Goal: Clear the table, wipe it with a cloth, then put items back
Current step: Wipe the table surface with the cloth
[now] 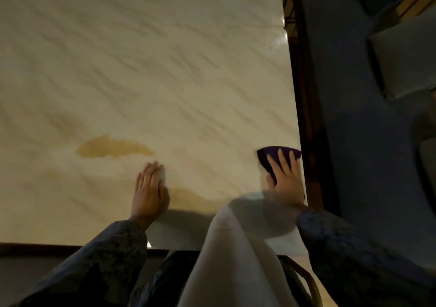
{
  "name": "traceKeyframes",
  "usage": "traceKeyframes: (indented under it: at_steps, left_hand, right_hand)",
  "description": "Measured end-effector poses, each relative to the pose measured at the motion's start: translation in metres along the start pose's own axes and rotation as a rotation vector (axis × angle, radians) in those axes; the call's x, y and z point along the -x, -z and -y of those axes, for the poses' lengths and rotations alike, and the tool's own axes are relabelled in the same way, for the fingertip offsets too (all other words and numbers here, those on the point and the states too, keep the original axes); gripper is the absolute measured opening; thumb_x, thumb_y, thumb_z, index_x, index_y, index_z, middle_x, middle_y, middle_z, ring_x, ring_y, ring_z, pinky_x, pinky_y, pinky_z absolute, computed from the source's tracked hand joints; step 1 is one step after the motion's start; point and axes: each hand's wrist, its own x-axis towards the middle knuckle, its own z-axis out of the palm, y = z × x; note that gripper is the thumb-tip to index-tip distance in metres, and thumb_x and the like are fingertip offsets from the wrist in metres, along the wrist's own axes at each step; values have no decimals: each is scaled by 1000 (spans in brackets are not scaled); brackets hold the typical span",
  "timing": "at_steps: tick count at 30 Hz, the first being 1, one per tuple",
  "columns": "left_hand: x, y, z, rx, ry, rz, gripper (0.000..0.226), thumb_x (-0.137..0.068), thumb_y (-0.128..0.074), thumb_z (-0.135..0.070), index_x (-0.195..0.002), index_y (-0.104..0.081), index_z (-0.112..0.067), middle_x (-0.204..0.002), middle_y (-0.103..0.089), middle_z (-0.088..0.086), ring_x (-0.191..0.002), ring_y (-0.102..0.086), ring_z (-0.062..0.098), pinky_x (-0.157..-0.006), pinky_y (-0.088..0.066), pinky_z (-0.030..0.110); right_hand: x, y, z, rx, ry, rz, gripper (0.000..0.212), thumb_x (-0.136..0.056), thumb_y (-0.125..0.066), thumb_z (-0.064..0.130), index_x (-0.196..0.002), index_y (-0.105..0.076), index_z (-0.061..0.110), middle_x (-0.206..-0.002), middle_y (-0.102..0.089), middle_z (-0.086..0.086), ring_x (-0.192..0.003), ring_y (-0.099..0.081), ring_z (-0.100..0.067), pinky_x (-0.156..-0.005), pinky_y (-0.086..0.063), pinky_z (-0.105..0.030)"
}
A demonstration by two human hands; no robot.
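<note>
A pale marble-patterned table (165, 70) fills most of the view. My right hand (286, 179) lies flat with straight fingers on a dark purple cloth (266, 158) at the table's right edge. My left hand (149, 188) rests flat on the tabletop near the front edge, fingers straight; a small whitish patch shows beside its fingers, too blurred to identify. A brownish stain (113, 147) marks the surface just beyond my left hand.
A dark wooden frame (306, 94) runs along the table's right side, with a dark blue sofa (354, 117) and a grey cushion (405, 58) beyond it. A pale scarf (224, 259) hangs from my body over the table's front edge.
</note>
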Motion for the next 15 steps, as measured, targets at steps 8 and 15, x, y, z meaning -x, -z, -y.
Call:
traceKeyframes:
  at_steps: [8,15]
  left_hand:
    - [3,13,10,9,-27,8,58,-96,-27,-37,-146,-40,-11,-155,-34,9,-146,-22,23,-120,-15,43]
    - [-18,30,40,-185,-258,107,51,-95,-35,-42,-138,-50,-18,-142,-49,5,-130,-45,25,-105,-37,43]
  right_hand:
    - [-42,-17,81,-4,-287,-80,55,-93,-37,37,-146,-42,22,-156,-28,-18,-145,-12,-46,-119,-8,-57]
    - [-11,-59,179,-21,-10,-67,52,-96,-37,41,-145,-44,27,-155,-34,-12,-145,-20,-41,-119,-12,-53]
